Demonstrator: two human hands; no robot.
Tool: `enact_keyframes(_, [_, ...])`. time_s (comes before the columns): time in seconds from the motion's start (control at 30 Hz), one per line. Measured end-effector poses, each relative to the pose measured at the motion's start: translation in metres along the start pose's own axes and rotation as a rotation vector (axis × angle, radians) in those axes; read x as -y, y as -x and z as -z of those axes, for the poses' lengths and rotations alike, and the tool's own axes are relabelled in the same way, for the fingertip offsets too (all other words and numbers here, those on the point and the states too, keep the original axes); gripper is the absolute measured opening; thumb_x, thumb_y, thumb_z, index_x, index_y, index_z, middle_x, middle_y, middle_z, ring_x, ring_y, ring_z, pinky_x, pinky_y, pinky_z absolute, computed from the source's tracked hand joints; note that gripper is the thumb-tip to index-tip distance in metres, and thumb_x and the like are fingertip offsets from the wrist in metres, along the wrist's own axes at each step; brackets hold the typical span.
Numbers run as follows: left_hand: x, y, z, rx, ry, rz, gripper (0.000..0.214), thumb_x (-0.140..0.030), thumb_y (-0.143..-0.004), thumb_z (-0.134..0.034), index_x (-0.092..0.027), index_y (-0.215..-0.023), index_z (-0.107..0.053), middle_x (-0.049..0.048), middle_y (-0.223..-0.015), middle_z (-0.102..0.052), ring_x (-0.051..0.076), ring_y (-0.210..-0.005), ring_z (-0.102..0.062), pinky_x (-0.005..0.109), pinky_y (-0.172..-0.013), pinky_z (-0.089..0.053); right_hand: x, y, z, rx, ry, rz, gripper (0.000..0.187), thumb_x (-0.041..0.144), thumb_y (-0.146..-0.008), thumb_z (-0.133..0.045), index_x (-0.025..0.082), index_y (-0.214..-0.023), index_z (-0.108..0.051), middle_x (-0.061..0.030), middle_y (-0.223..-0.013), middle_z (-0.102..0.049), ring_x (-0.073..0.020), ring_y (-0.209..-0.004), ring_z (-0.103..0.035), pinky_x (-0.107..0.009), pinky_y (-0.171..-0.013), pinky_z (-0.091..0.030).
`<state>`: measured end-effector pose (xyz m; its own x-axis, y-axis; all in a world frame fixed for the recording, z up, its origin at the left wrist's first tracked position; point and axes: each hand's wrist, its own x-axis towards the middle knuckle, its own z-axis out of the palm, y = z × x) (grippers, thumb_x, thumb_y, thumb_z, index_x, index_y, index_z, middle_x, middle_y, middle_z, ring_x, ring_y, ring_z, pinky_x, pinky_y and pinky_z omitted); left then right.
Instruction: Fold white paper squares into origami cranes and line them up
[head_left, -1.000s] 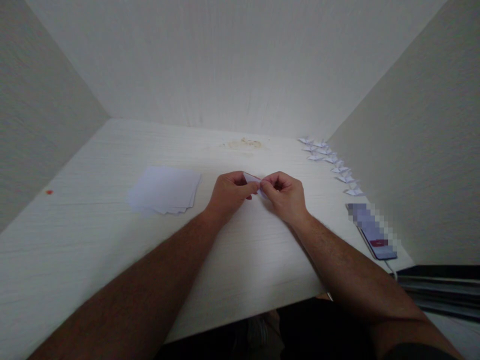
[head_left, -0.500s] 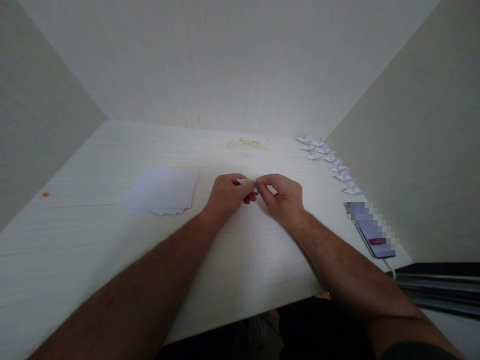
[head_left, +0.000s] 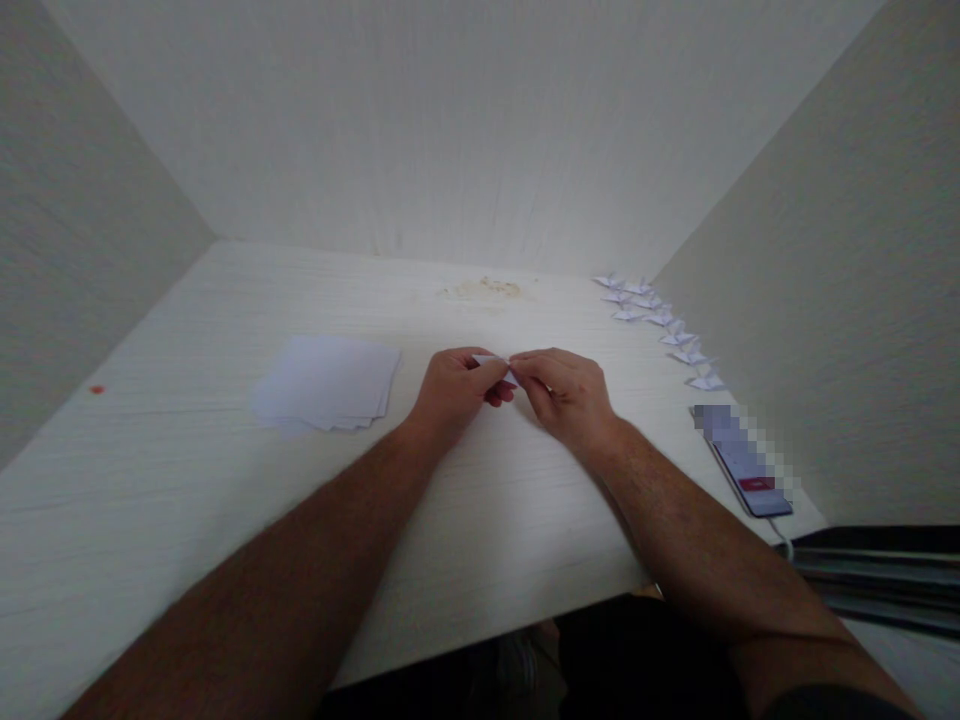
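Between my two hands, above the middle of the white table, is a small piece of folded white paper (head_left: 487, 359). My left hand (head_left: 454, 388) pinches it between thumb and fingers, with the other fingers curled beneath. The thumb and fingertips of my right hand (head_left: 568, 392) close on the paper's right end. Most of the paper is hidden by my fingers. To the left of my left hand lies a loose stack of white paper sheets (head_left: 330, 380).
Several folded paper cranes (head_left: 684, 340) stand in a line along the right wall. Nearer me lies a phone (head_left: 750, 470) with a cable (head_left: 784, 540). A brownish stain (head_left: 495, 288) marks the table's back, and an orange-red spot (head_left: 97, 389) its left side.
The fingers of my right hand have drawn closer together on the paper's right end. My left hand keeps its hold, and the view has shifted very slightly.
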<state>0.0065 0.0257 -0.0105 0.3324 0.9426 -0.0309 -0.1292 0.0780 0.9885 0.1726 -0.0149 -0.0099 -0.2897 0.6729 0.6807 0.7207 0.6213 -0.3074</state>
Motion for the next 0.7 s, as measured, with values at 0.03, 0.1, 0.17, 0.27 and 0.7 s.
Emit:
enact_keyframes(0.03, [0.0004,-0.0004,0.0002,0.004,0.033,0.007,0.015,-0.027,-0.072,-0.07,-0.014,-0.064,-0.07,0.0043,-0.054,-0.067,0.013,-0.048,-0.06,0.023,-0.049,-0.045,-0.0005,-0.0002,-0.0001,-0.006,-0.009,0.006,0.02,0.016,-0.093,-0.057,0.024,-0.097,-0.074,-0.0045,-0.1,-0.08,-0.0186,-0.091,-0.075,-0.033,-0.083,-0.06])
enact_keyframes(0.1, [0.0008,-0.0009,0.0002,0.006,0.096,0.023,0.015,-0.027,-0.07,-0.071,-0.014,-0.062,-0.068,0.0043,-0.053,-0.066,0.013,-0.048,-0.061,0.024,-0.048,-0.044,-0.0013,-0.0005,0.0001,-0.01,-0.032,-0.002,0.022,0.015,-0.092,-0.056,0.024,-0.098,-0.075,-0.0046,-0.101,-0.08,-0.0186,-0.092,-0.076,-0.034,-0.083,-0.06])
enact_keyframes(0.17, [0.0008,-0.0012,0.0,0.005,0.131,0.031,0.018,-0.029,-0.069,-0.074,-0.014,-0.061,-0.067,0.004,-0.053,-0.065,0.013,-0.047,-0.06,0.024,-0.047,-0.043,-0.0015,-0.0004,0.0004,-0.013,-0.059,-0.03,0.022,0.015,-0.091,-0.056,0.025,-0.097,-0.075,-0.004,-0.101,-0.08,-0.0182,-0.092,-0.076,-0.034,-0.083,-0.061])
enact_keyframes(0.27, [0.0008,-0.0015,0.0001,0.006,0.109,0.018,0.022,-0.032,-0.07,-0.076,-0.014,-0.061,-0.068,0.0031,-0.052,-0.064,0.013,-0.046,-0.059,0.023,-0.046,-0.042,-0.0007,0.0001,0.0,-0.019,-0.12,-0.087,0.02,0.017,-0.09,-0.059,0.026,-0.094,-0.076,-0.003,-0.101,-0.081,-0.0175,-0.093,-0.076,-0.034,-0.083,-0.061])
enact_keyframes(0.7, [0.0056,-0.0034,0.005,0.039,-0.015,-0.009,0.017,-0.03,-0.076,-0.071,-0.014,-0.069,-0.072,0.0043,-0.055,-0.068,0.013,-0.048,-0.059,0.023,-0.048,-0.045,-0.0002,0.0014,-0.0052,-0.103,-0.264,-0.237,0.013,0.019,-0.085,-0.063,0.025,-0.082,-0.074,-0.0023,-0.091,-0.079,-0.0167,-0.085,-0.074,-0.033,-0.078,-0.061])
